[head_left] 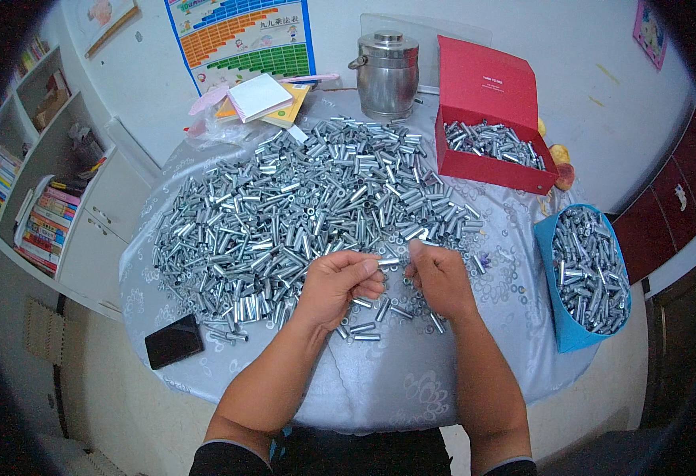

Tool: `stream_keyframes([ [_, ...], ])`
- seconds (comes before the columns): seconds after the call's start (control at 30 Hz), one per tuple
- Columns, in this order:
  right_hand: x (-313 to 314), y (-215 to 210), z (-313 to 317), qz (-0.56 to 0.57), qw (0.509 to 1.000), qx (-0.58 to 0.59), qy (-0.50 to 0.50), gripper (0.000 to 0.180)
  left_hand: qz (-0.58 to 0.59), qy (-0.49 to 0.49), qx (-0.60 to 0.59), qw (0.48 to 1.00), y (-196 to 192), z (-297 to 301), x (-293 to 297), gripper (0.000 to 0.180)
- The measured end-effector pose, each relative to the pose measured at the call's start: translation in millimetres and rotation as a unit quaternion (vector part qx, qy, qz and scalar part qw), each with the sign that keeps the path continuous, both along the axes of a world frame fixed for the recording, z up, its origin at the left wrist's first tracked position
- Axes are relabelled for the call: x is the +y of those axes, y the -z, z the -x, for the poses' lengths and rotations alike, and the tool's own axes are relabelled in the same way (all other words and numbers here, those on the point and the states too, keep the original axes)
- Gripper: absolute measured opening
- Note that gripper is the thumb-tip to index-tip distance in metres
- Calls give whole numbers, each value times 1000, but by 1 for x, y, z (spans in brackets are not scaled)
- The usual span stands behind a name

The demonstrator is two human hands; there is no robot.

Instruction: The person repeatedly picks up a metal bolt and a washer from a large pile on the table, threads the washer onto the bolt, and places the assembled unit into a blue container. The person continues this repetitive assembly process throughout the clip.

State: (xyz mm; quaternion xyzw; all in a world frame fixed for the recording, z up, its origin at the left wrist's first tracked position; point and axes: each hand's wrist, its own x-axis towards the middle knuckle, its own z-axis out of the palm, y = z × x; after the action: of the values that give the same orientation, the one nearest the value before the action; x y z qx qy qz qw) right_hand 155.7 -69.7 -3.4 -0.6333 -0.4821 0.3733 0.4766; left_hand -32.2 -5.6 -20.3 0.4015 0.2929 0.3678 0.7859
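Note:
A big heap of short silver metal tubes [300, 198] covers the round table [380, 381]. My left hand [338, 284] is closed around one small metal tube [388, 261], whose end sticks out toward the right. My right hand [441, 278] sits just beside it with fingers curled and the thumb up near the tube's tip. What its fingers pinch is too small to tell. Loose tubes and small washers [380, 313] lie under both hands.
A red open box [491, 163] with tubes stands at the back right. A blue bag [582, 274] full of tubes hangs at the table's right edge. A black phone [173, 341] lies front left. A steel pot [386, 71], notebooks [265, 99] and shelves [38, 190] are farther off.

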Motion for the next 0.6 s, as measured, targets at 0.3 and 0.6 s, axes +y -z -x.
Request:
stream_keyframes([
  [0.3, 3, 3, 1, 10, 1000, 25, -8, 24, 3, -19, 8, 1000, 1, -1, -1, 17],
  [0.6, 2, 6, 6, 25, 998, 57, -21, 25, 9, -31, -1, 999, 0, -1, 0, 15],
])
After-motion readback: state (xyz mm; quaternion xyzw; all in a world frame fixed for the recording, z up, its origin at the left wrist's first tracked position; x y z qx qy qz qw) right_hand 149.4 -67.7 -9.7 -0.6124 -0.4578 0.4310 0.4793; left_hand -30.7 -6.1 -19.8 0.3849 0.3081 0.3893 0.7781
